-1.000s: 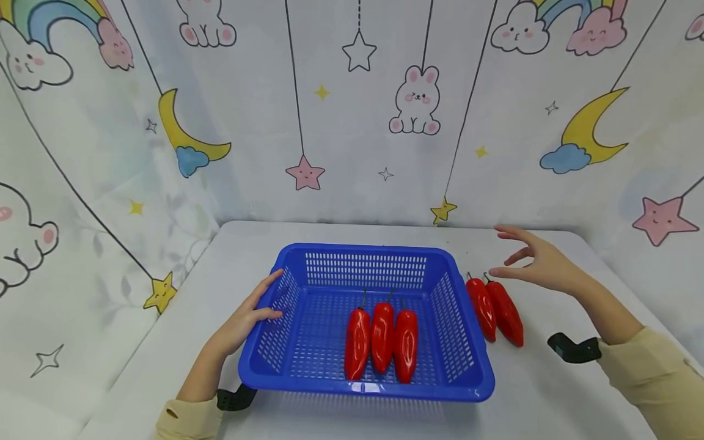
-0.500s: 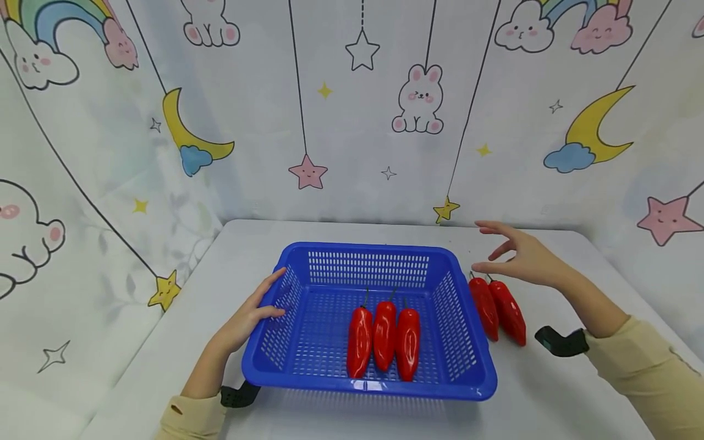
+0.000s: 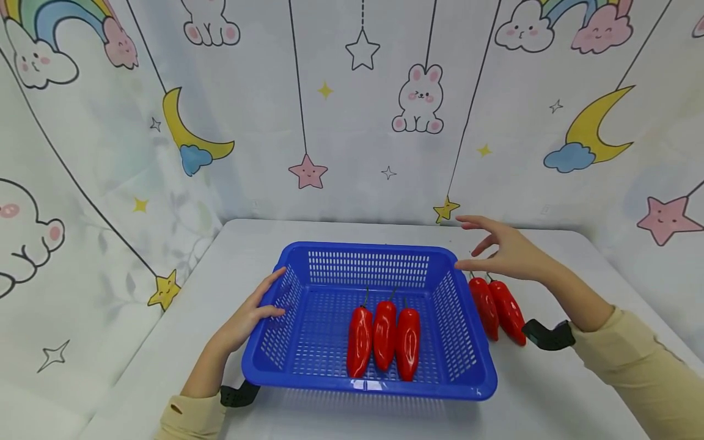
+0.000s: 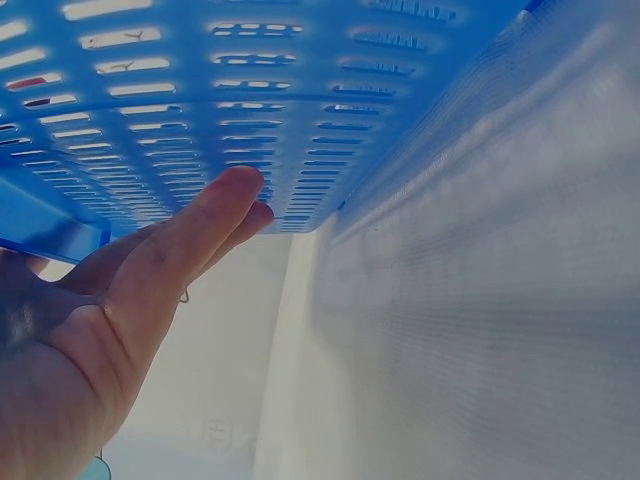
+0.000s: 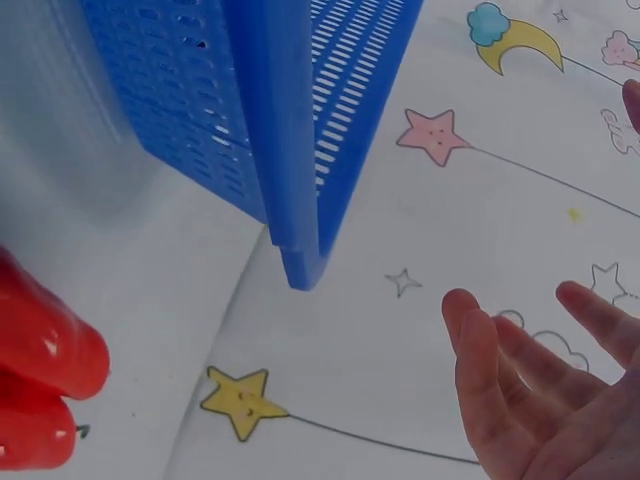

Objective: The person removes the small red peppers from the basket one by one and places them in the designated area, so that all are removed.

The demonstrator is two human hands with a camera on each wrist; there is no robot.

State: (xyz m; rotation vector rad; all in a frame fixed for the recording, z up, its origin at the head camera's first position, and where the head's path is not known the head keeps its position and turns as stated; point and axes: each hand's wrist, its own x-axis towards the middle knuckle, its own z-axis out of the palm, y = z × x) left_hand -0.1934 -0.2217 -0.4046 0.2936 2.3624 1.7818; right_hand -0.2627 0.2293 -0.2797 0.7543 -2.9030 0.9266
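A blue plastic basket [image 3: 368,391] with slotted walls stands on the white table. My left hand [image 3: 242,324] holds its left rim, thumb and forefinger over the edge; in the left wrist view other fingers of that hand [image 4: 110,340] lie against the outside wall. Three red peppers [image 3: 384,336] with thin stems lie side by side on the basket floor, right of its middle. Two more red peppers [image 3: 507,311] rest on the table just outside the right wall. My right hand [image 3: 508,253] hovers near the back right corner, fingers spread, holding nothing; its thumb tip overlaps the rim in the head view.
The white table [image 3: 258,229] ends at a cloth backdrop [image 3: 242,104] printed with stars, moons and bunnies. A black strap [image 3: 550,336] sits at the right wrist, and another black strap [image 3: 239,395] at the left wrist.
My right hand has moved left, from above the two outside peppers to the basket's back right corner, still with nothing in it. The left hand, basket and peppers have stayed put.
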